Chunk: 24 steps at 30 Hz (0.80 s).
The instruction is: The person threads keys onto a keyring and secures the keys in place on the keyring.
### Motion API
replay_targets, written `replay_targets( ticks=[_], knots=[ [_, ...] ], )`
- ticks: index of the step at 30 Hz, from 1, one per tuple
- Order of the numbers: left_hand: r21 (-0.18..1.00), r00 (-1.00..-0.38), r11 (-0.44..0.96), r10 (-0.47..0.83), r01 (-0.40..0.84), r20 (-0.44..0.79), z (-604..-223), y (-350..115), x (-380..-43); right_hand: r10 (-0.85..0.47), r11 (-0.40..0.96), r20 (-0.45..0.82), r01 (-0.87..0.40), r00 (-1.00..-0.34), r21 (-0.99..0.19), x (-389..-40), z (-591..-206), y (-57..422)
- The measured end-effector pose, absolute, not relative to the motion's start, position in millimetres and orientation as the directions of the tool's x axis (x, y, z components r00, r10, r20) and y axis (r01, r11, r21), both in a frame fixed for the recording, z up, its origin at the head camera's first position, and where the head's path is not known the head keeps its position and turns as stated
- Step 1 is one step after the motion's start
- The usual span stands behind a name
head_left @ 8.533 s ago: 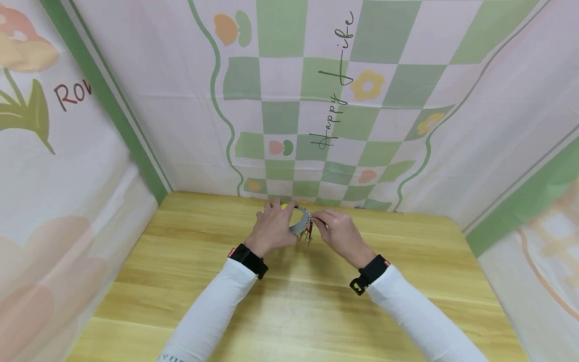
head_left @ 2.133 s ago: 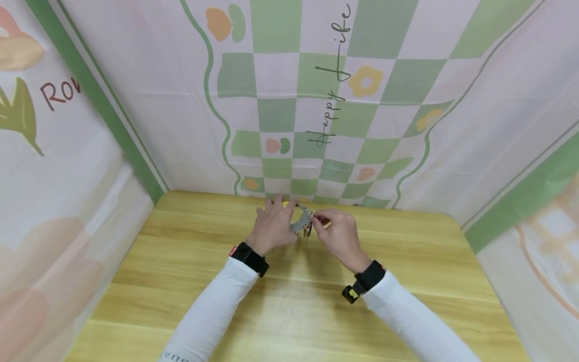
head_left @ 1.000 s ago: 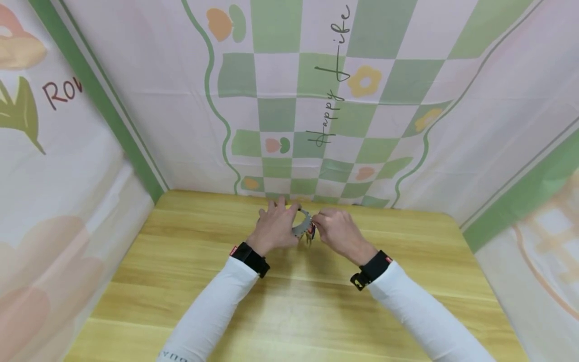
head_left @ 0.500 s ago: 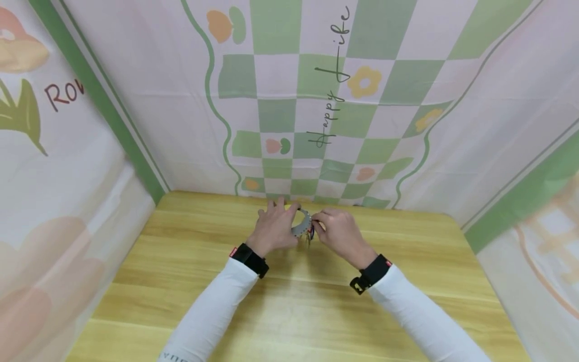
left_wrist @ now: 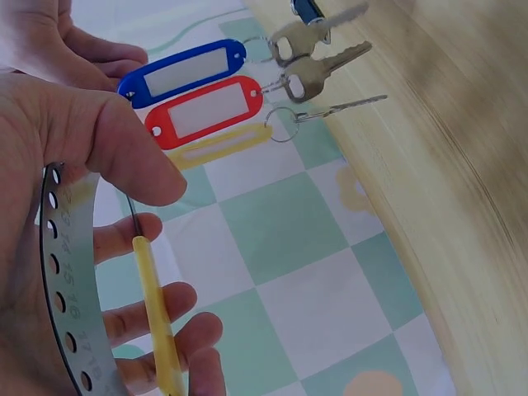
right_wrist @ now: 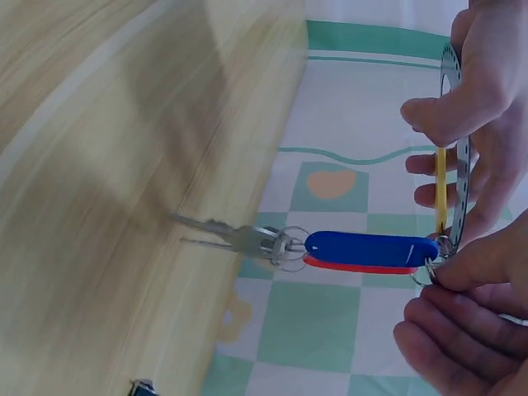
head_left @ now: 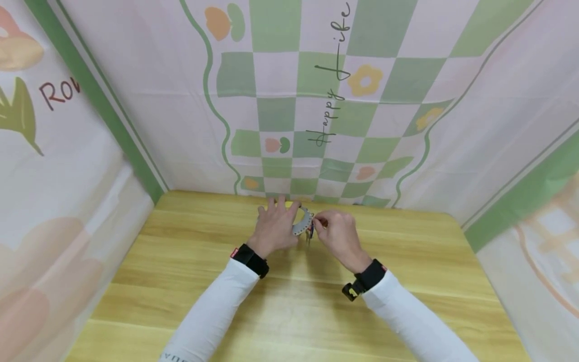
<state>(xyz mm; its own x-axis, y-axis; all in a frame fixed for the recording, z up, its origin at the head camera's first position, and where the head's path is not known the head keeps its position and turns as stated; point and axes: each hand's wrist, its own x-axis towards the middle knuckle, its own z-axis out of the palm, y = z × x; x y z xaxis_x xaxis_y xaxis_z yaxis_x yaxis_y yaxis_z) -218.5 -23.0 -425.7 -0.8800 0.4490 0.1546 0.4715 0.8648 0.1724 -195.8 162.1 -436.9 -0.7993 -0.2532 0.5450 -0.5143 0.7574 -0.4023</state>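
Observation:
My left hand (head_left: 273, 226) grips a grey ring-shaped key holder (left_wrist: 70, 280), whose flat band has numbered holes along its edge. A yellow-sleeved bar (left_wrist: 157, 313) runs across between thumb and fingers. At the holder's right edge, my right hand (head_left: 339, 234) pinches a small wire split ring (right_wrist: 432, 268) between thumb and forefinger. Blue (left_wrist: 186, 72), red (left_wrist: 204, 111) and yellow (left_wrist: 219, 148) key tags hang by the holder, with white labels showing on the blue and red ones. Metal keys (left_wrist: 307, 78) dangle from the tags' far ends. The right fingertips partly hide the split ring.
Both hands are above a wood-grain table (head_left: 294, 311), close to its back edge. Behind it hangs a green-and-white checked cloth (head_left: 276, 115), with more printed cloth (head_left: 77, 201) at the sides. Black straps (head_left: 250, 260) circle both wrists.
The right wrist has turned, lowering its strap's camera to the left, while the fingers stay at the holder's edge. The tags and keys have swung slightly. The left hand has barely moved.

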Motion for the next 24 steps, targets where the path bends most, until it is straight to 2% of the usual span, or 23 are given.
replay_targets(
  ticks=[12, 20, 24],
  knots=[
    [0.193, -0.872, 0.851, 0.465, 0.488, 0.152, -422.8, -27.4, -220.1, -0.427, 0.707, 0.595, -0.662, -0.681, -0.250, -203.2, -434.8, 166.9],
    [0.176, -0.863, 0.847, 0.479, 0.502, 0.158, -423.4, -26.8, -219.4, -0.548, 0.644, 0.655, -0.762, -0.521, -0.066, -206.4, -440.5, 170.4],
    [0.182, -0.859, 0.840, 0.486, 0.511, 0.162, -423.5, -27.3, -219.2, -0.561, 0.634, 0.668, -0.772, -0.489, -0.032, -207.5, -442.5, 171.7]
  ],
)
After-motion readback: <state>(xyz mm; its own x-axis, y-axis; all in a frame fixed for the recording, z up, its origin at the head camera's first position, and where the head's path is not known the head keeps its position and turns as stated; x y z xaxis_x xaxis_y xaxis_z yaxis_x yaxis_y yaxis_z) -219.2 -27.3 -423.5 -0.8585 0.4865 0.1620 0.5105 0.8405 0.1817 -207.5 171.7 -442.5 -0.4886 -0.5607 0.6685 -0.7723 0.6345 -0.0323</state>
